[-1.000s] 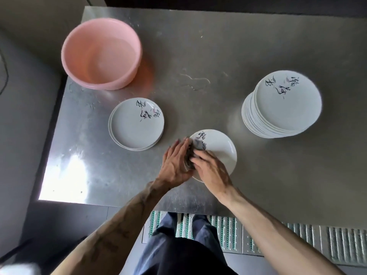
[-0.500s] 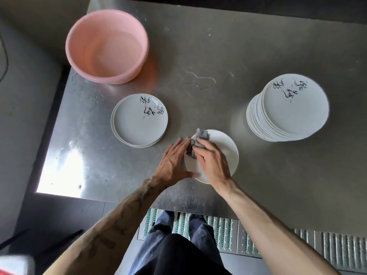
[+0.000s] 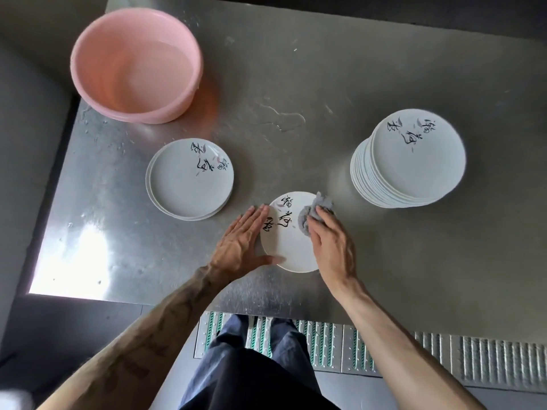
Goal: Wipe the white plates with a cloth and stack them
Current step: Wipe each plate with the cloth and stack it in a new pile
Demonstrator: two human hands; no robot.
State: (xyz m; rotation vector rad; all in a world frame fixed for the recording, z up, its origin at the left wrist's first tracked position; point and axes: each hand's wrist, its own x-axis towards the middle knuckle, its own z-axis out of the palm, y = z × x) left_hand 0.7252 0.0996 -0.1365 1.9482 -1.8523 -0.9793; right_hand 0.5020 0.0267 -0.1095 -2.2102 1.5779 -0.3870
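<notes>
A white plate (image 3: 288, 244) with black brush lettering lies on the steel table near its front edge. My left hand (image 3: 241, 244) rests flat against the plate's left rim, fingers extended, thumb along the near rim. My right hand (image 3: 331, 241) presses a crumpled grey cloth (image 3: 315, 208) onto the plate's right side. A low stack of similar plates (image 3: 189, 179) sits to the left. A tall stack of several plates (image 3: 411, 161) stands to the right.
A pink plastic basin (image 3: 133, 60) holding water stands at the table's back left. The table's left edge (image 3: 53, 202) drops off to a dark floor. Below the front edge, my legs stand on ribbed metal floor grating (image 3: 444, 356).
My right hand has swept the cloth from the plate's upper left to its right side, uncovering the lettering. My left hand has stayed at the left rim.
</notes>
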